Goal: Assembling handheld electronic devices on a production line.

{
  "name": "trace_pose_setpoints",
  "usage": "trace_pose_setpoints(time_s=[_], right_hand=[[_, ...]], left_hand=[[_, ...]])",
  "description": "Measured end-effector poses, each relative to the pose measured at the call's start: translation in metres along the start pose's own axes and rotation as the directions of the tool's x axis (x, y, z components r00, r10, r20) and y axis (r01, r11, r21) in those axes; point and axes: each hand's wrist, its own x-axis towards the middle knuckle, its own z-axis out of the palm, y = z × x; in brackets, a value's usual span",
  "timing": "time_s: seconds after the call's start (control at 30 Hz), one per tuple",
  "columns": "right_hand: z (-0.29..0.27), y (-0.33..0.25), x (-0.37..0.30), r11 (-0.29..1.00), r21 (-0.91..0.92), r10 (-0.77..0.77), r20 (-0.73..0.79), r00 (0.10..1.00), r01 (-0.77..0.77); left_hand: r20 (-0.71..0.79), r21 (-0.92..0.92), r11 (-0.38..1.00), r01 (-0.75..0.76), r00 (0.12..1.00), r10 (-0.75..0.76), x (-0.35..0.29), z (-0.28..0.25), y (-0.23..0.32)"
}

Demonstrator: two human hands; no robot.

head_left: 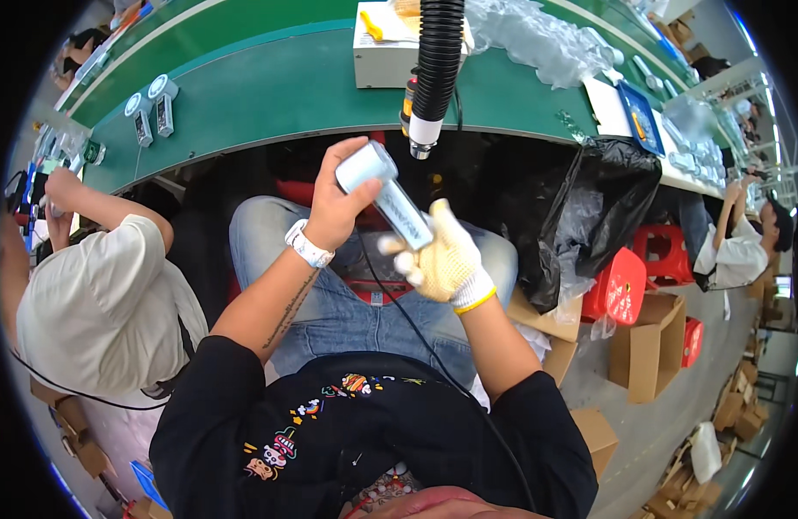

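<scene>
Left hand: your bare left hand [334, 208], white wristband on, sits at centre frame with its fingers wrapped round the round head end of a white cylindrical device [388, 195]
Right hand: your gloved right hand [442, 258] is just below and right of it; the fingers are partly curled under the device's lower end and touching it, but you can't tell from here whether they truly pinch it
Device: held in the air over your lap, below the worktop [269, 95] edge; its long axis runs from upper left down to lower right, head end in your left hand, tail end at your right
Key relation: the black ribbed hose nozzle [433, 78] hangs from the top centre, its tip just above and right of the device's head; your left hand is the nearer one to it
Cable: a thin black cable [399, 311] drops from the hands across your jeans
Containers: black plastic bag [589, 208] at centre right, open, with clear film inside; cardboard boxes [645, 346] at lower right, contents not visible; grey box [390, 43] on the worktop at top centre
</scene>
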Motion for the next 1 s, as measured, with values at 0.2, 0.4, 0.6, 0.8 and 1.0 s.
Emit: trace_pose_setpoints(time_s=[0.2,0.4,0.6,0.8,1.0], right_hand=[[-0.028,0.01,-0.021,0.821,-0.542,-0.166,0.075,0.983,0.18],[-0.033,-0.017,-0.018,0.437,-0.706,-0.228,0.513,0.828,0.558],[-0.019,0.018,-0.045,0.594,-0.802,0.205,0.229,0.951,0.065],[-0.022,0.018,-0.009,0.606,-0.731,0.003,0.397,0.918,0.314],[-0.081,-0.089,0.054,0.462,-0.762,-0.702,-0.003,0.712,0.453]], left_hand=[[0.19,0.07,0.95,0.304,0.931,-0.312,-0.004,0.0,0.051],[0.306,0.419,0.884,0.209,0.884,-0.354,-0.022,-0.01,0.05],[0.676,0.418,0.825,-0.38,0.737,-0.003,-0.058,-0.002,0.034],[0.572,0.412,0.882,-0.23,0.819,-0.053,-0.043,-0.03,0.026],[-0.408,0.316,0.838,-0.446,0.733,0.544,0.077,-0.097,0.071]])
